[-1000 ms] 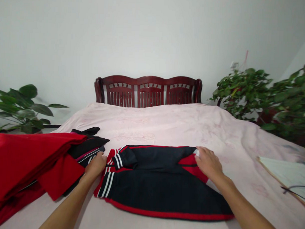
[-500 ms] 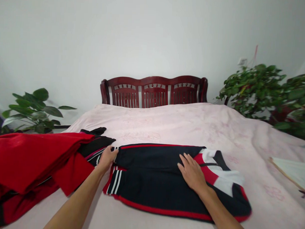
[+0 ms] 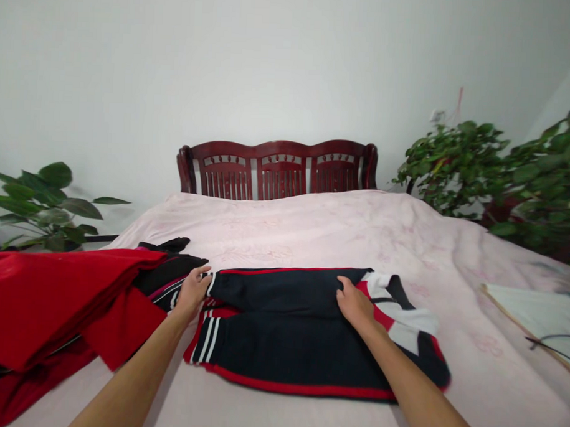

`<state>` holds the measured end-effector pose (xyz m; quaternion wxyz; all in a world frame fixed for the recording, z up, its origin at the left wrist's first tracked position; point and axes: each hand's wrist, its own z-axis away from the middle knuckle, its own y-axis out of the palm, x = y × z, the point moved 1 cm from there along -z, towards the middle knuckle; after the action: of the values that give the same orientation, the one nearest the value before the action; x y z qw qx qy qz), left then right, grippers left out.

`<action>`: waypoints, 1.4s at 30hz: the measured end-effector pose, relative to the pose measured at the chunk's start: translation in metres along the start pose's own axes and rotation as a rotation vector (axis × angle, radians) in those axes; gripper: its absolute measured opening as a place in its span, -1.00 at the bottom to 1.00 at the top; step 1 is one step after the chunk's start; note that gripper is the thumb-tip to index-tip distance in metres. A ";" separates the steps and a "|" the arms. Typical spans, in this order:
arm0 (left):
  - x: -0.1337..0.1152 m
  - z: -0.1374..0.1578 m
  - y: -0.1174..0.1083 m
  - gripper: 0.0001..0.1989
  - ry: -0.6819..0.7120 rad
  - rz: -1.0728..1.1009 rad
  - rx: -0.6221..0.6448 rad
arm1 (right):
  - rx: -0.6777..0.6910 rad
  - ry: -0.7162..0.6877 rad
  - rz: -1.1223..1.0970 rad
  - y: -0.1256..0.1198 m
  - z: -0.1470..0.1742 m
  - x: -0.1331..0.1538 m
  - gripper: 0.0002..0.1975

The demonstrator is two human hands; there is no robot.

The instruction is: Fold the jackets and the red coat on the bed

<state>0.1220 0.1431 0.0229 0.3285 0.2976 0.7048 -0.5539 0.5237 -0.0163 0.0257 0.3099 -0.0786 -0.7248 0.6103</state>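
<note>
Right hand [image 3: 358, 307] (half-curled) on jacket [image 3: 303, 342].

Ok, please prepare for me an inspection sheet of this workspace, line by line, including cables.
Surface: pale pink cover, wrinkled toward the right.
Job's things: dark garment with red trim, spread out, white-striped cuffs toward the left.
Clutter: red clothing and black clothing piled at left; pale flat item at right.
Grips: left grip touches the far cuff, firmness unclear; right grip touches the garment near its red-and-white part.
Cables: thin dark cord-like thing at right edge; kind unclear.
Surroundings: wooden headboard, left plant, right-hand plants, wall.
</note>
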 end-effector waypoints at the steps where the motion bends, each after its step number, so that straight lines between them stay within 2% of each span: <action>1: 0.001 0.001 0.001 -0.58 0.004 -0.036 0.022 | -0.017 -0.002 0.000 0.001 -0.001 -0.003 -0.49; 4: 0.009 0.005 -0.001 -0.66 0.020 -0.173 0.084 | -0.044 0.048 0.005 0.001 -0.003 -0.016 -0.50; 6: 0.011 0.006 -0.005 -0.69 0.037 -0.257 0.128 | -0.080 0.027 0.031 -0.002 -0.001 -0.019 -0.51; 9: 0.002 0.005 -0.012 -0.59 0.099 -0.351 0.156 | -0.241 -0.159 0.087 -0.009 0.009 -0.002 -0.54; 12: -0.020 0.009 -0.010 -0.51 0.246 -0.393 0.183 | -0.325 -0.367 0.109 -0.009 0.028 0.038 -0.52; 15: -0.037 0.029 0.008 -0.52 0.412 -0.412 0.290 | -0.258 -0.498 0.094 0.006 0.046 0.077 -0.47; 17: -0.038 0.048 0.024 -0.52 0.470 -0.439 0.355 | -0.151 -0.564 0.098 0.022 0.053 0.090 -0.44; 20: -0.029 0.068 0.040 -0.51 0.562 -0.533 0.371 | -0.019 -0.568 0.135 0.045 0.052 0.087 -0.41; 23: -0.023 0.073 0.035 -0.52 0.627 -0.541 0.357 | -0.017 -0.513 0.138 0.055 0.041 0.069 -0.38; 25: -0.022 0.074 0.019 -0.57 0.586 -0.445 0.302 | 0.006 -0.520 0.069 0.054 0.032 0.057 -0.42; 28: -0.022 0.081 -0.009 -0.62 0.435 -0.358 0.166 | 0.042 -0.512 -0.201 0.042 0.019 0.035 -0.50; 31: -0.016 0.096 -0.027 -0.59 0.251 -0.414 0.161 | -0.092 -0.298 -0.466 0.023 0.007 0.007 -0.56; 33: -0.011 0.105 -0.028 -0.56 0.186 -0.428 0.199 | -0.154 -0.122 -0.515 0.012 0.001 -0.010 -0.61; 35: -0.008 0.110 -0.024 -0.60 0.199 -0.360 0.238 | -0.139 -0.048 -0.472 0.005 -0.002 -0.018 -0.65; 38: -0.006 0.107 -0.020 -0.73 0.232 -0.203 0.268 | -0.113 -0.135 -0.297 0.000 0.001 -0.012 -0.71; 42: 0.001 0.093 -0.025 -0.74 0.176 -0.130 0.245 | -0.042 -0.346 -0.052 -0.001 0.011 0.011 -0.69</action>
<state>0.1138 0.0473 0.0208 0.1903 0.3367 0.6757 -0.6275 0.5092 -0.0205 0.0300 0.1943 0.0400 -0.7818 0.5911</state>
